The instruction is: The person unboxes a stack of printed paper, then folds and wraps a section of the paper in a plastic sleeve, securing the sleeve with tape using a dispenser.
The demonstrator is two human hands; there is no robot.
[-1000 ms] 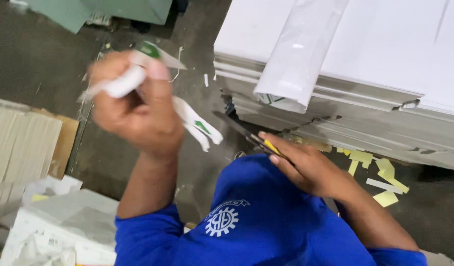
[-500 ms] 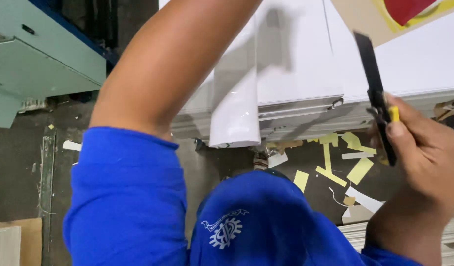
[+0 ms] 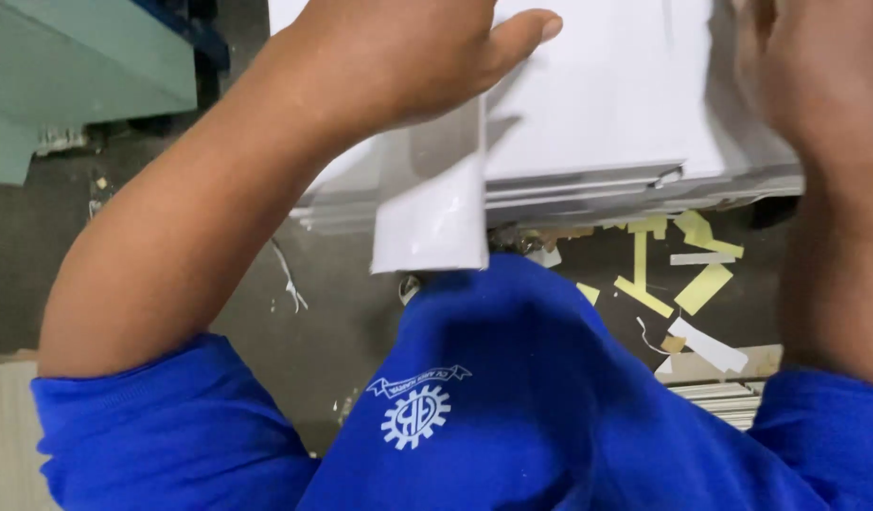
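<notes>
Left hand (image 3: 408,57) holding one white strip (image 3: 432,203), right hand (image 3: 815,76) grip unclear, one white board stack (image 3: 607,123)

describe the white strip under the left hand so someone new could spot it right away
Start at the stack of white boards across the top of the view. At its near edge the left hand rests on a glossy white strip that hangs over the edge toward the blue shirt. Unlike the flat matte boards and the yellow scraps on the floor, it is shiny and juts out.

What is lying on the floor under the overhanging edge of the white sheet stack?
Yellow and white paper offcuts lie on the dark floor below the white sheet stack; the blue sleeve hides anything nearer.
</notes>
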